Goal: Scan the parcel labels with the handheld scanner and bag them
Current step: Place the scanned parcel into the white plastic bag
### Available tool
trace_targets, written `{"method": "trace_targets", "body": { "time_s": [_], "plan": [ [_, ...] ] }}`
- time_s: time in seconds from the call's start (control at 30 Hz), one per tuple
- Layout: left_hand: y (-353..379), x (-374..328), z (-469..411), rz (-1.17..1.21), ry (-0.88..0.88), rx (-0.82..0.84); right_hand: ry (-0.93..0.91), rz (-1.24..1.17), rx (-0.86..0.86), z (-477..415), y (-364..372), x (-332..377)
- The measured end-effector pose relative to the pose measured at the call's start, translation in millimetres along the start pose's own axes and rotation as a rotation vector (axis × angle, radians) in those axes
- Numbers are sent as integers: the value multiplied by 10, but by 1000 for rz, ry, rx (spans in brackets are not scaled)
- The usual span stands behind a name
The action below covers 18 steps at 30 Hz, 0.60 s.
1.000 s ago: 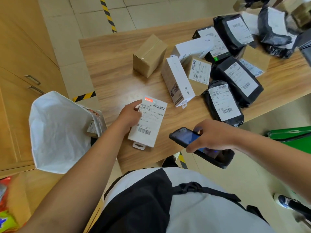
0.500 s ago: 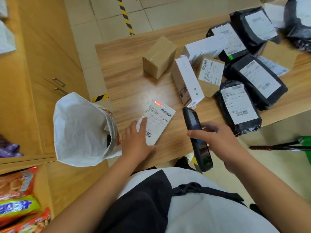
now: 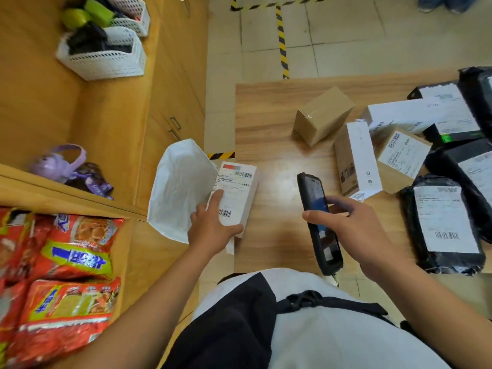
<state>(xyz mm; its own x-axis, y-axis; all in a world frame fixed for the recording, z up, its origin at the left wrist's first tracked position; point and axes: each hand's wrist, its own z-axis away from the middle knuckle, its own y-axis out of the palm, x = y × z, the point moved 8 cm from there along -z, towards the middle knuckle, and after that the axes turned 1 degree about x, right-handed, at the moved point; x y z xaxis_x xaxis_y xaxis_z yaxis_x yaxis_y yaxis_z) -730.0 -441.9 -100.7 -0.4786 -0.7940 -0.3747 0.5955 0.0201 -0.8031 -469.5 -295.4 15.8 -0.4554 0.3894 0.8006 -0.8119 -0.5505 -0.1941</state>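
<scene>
The wooden surface (image 3: 269,107) carries the unsorted parcels along its right side and is bare wood at the near left. The white bag (image 3: 178,190) stands open just off the surface's left edge. It is thin, limp film, judged likely to sag unless a parcel is fed straight in. Waiting stock consists of black mailers (image 3: 447,222) (soft, wrinkled, probably slippery) and a brown carton (image 3: 323,115) farther back.

The item in hand is a white labelled box (image 3: 238,190), flat and oblong. It lies at the left edge of the surface, just beside the bag mouth. It is judged light and stiff, with smooth card faces, so it is best held across the short end or by the long edges. The left grip (image 3: 210,230) grasps its near end, thumb hooked round it and forefinger laid on the label. The label covers nearly the whole top face, with a red strip and a barcode at the far end. A second barcode (image 3: 225,213) sits near the fingers. The print is too small to read.

The handheld scanner (image 3: 315,206) is a black slab with its screen lit. It is clenched in the right grip (image 3: 359,235) above the surface, apart from the box.
</scene>
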Motion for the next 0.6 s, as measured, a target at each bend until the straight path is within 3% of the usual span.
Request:
{"method": "trace_targets", "body": {
  "time_s": [0.3, 0.6],
  "plan": [
    [-617, 957, -403, 121, -289, -116, -87, 42, 43, 9, 270, 221],
    [-640, 1141, -721, 184, -285, -88, -75, 41, -24, 91, 348, 136]
  ]
}}
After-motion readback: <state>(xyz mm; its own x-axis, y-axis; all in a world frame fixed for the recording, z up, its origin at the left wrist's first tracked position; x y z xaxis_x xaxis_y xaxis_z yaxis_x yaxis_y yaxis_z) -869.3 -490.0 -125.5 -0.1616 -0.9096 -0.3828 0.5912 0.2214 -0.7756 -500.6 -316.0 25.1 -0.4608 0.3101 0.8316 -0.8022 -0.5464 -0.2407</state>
